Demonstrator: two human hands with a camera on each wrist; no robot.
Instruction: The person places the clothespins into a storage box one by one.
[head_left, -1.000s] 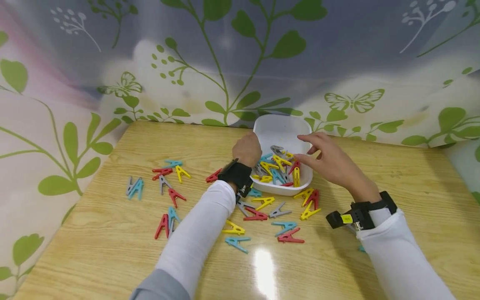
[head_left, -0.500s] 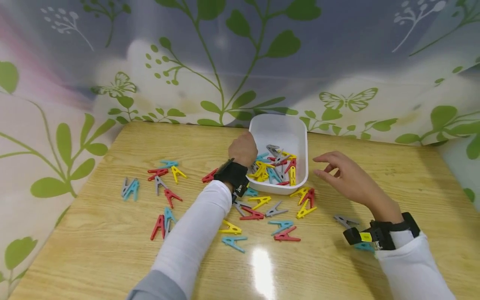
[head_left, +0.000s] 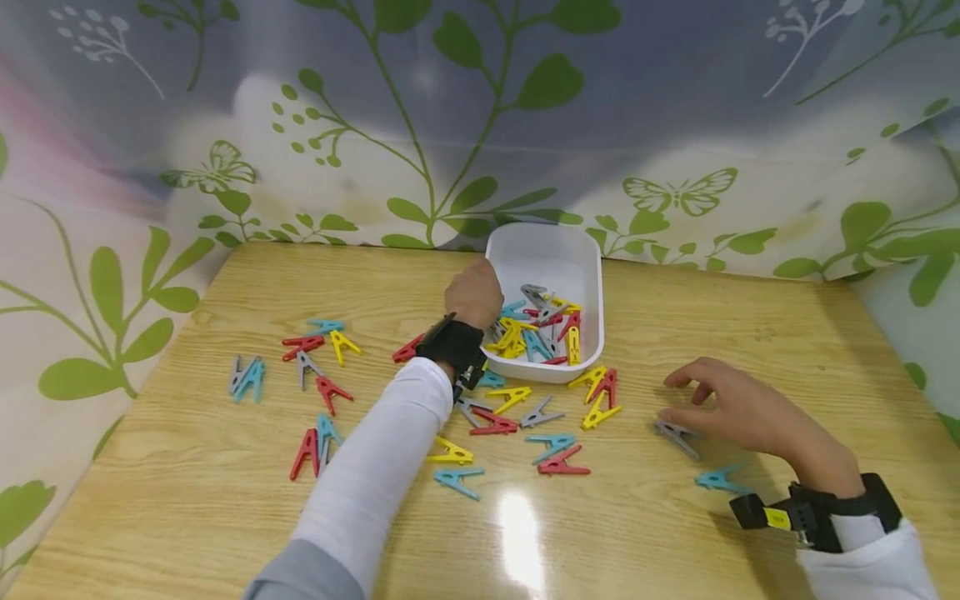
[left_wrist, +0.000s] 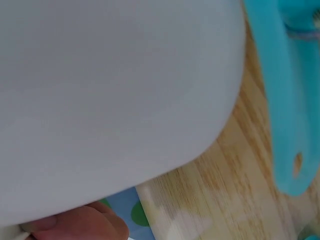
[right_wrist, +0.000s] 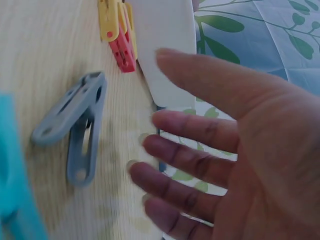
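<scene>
A white plastic basin (head_left: pixel 602 308) holds several clothespins in yellow, red, blue and grey. My left hand (head_left: pixel 476 293) grips the basin's left rim; in the left wrist view, some fingers (left_wrist: pixel 82 225) show against its wall and the rest are hidden. To the right of the basin, my right hand (head_left: pixel 731 408) hovers above the table with its fingers apart, holding nothing. Just under its thumb lies a grey clothespin (head_left: pixel 678 437), seen apart from the fingers in the right wrist view. A blue clothespin (head_left: pixel 722 480) rests nearer the wrist.
Several loose clothespins lie in front of the basin, such as a red clothespin (head_left: pixel 564 461). Others are scattered at the left, including a yellow clothespin (head_left: pixel 343 346). A leaf-patterned cloth (head_left: pixel 667 125) hangs behind the wooden table (head_left: pixel 630 517).
My right hand has moved from over the basin to the right and nearer me, down to the grey clothespin. My left hand keeps its grip on the basin's rim.
</scene>
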